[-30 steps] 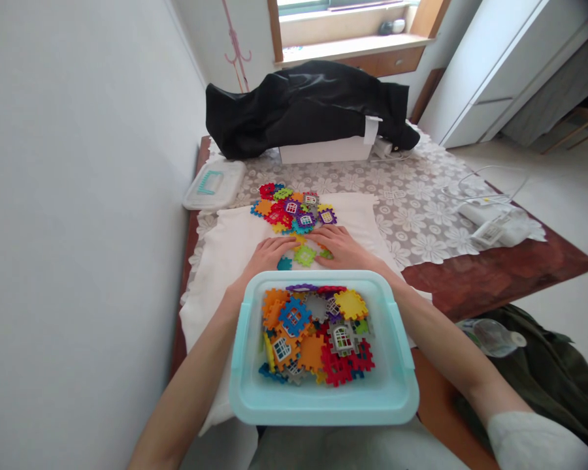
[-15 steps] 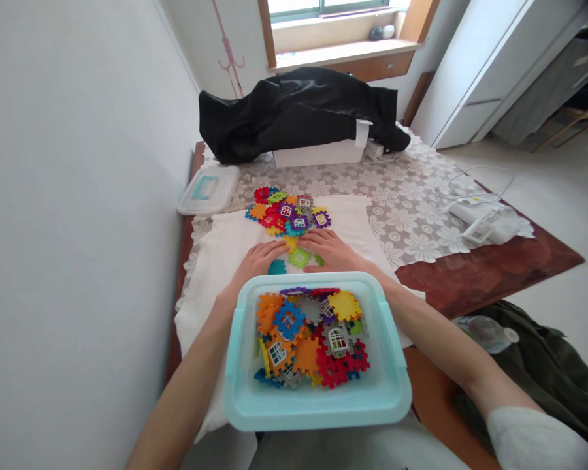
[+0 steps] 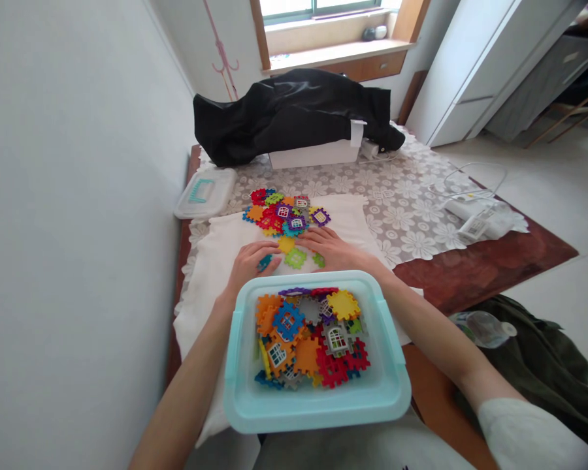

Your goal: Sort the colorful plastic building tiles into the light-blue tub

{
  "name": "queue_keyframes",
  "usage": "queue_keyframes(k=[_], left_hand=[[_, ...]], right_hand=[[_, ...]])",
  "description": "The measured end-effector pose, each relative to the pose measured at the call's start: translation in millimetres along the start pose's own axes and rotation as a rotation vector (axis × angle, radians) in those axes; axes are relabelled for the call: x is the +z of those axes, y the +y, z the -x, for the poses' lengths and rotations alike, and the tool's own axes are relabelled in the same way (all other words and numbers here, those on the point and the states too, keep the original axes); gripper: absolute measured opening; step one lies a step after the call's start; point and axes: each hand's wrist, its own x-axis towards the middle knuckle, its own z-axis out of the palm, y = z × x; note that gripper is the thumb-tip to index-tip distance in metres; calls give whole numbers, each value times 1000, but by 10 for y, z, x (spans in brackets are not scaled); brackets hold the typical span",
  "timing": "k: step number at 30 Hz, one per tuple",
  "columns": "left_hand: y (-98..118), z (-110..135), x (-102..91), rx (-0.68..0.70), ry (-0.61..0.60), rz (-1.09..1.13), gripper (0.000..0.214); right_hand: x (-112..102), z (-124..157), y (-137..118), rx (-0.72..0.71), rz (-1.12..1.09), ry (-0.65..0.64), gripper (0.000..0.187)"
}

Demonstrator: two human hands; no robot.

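My left hand [image 3: 249,262] is curled at the fingertips around a teal interlocking plastic piece [image 3: 265,262], lifting it slightly off the white cloth [image 3: 210,274]. My right hand [image 3: 330,249] rests palm down with nothing in it, close to a small green piece [image 3: 318,260]. Between my hands lie a green piece [image 3: 295,258] and a yellow piece [image 3: 287,244]. Just beyond them is a heap of multicoloured pieces [image 3: 281,214], some with window frames. A light-blue plastic box [image 3: 318,418] full of similar pieces sits right below my forearms.
A lace-patterned tablecloth [image 3: 402,215] lies under the white cloth, with a wall along its left side. A clear box lid [image 3: 204,193] lies at the far left. A white box [image 3: 313,155] under black fabric [image 3: 289,111] stands at the back.
The teal piece has shifted left and is now under my left fingertips. My left hand has curled around it. The view has tilted slightly.
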Motion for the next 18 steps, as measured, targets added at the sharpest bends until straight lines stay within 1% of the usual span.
queue_keyframes(k=[1,2,3,7,10,12,14,16,18], left_hand=[[-5,1,3,-3,23,2,23],[-9,1,5,-5,38,2,24],[-11,1,6,-7,51,0,24],[-7,2,2,-15,86,-5,25],[-19,4,4,-6,103,5,24],[-43,7,15,10,91,16,21],[-75,13,33,13,48,11,20],[-110,20,54,-9,1,-8,26],[-139,26,71,-46,-13,-16,30]], right_hand=[[-27,24,12,25,3,-41,95],[-56,46,23,49,6,-70,98],[-87,65,30,69,10,-87,98],[-207,90,21,100,13,-94,84],[-266,81,-13,103,5,-89,79],[-292,78,-46,100,4,-86,78],[-316,84,-88,103,1,-88,77],[-340,95,-132,114,-5,-87,76],[-359,106,-165,124,-13,-84,74]])
